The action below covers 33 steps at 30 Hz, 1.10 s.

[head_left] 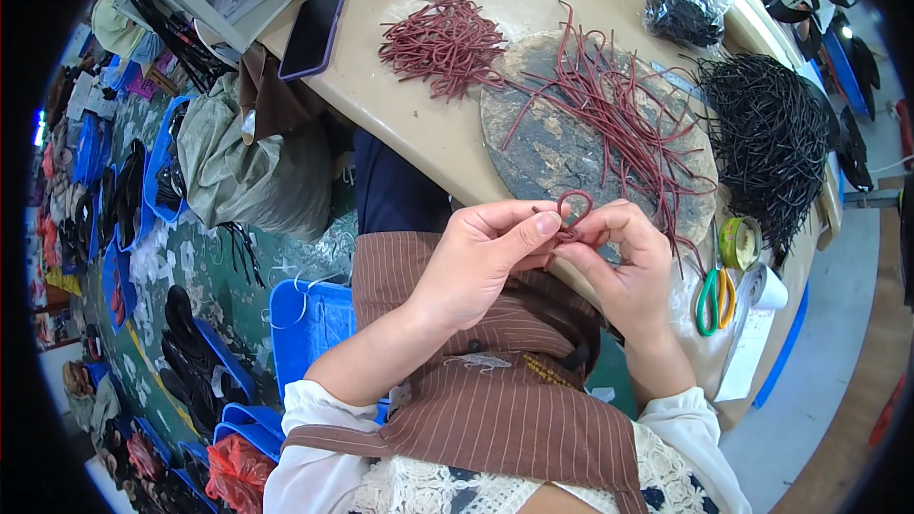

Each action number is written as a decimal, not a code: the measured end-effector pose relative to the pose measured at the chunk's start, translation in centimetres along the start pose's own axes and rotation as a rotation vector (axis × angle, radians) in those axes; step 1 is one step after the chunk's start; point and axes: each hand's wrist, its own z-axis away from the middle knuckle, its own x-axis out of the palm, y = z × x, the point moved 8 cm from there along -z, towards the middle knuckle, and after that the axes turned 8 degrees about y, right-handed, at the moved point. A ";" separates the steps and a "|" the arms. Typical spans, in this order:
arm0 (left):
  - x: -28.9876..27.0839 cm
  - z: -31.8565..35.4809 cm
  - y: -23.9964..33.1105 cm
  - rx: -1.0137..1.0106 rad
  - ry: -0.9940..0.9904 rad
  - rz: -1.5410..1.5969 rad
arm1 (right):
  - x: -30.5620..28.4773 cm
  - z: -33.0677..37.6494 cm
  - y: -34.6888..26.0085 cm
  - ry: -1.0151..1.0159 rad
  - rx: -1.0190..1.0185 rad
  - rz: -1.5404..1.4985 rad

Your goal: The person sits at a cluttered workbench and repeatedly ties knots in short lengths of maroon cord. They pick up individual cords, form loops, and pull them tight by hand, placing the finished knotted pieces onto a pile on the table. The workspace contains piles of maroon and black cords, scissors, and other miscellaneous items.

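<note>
Both of my hands meet over the near edge of the table. A dark red cord (577, 196) rises in a small loop between them. My left hand (500, 252) pinches one part of the cord between thumb and forefinger. Close against it, my right hand (624, 252) grips the other side, its thumb and fingers pressed together. Just beyond my hands, loose dark red cords (614, 114) lie strewn over a worn round board (533, 148). A tangled heap of short dark red cord pieces (443, 43) sits to its left.
On the right are a pile of black cords (766, 138), a tape roll (739, 243), scissors (707, 303) with green and orange handles, and a white roll (764, 286). A phone (312, 33) lies at the table's left edge. Blue bins (309, 324) stand on the floor.
</note>
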 end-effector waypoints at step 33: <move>3.4 -0.1 0.8 -0.422 -0.459 -0.297 | 0.6 -3.5 0.9 -0.737 0.544 -0.293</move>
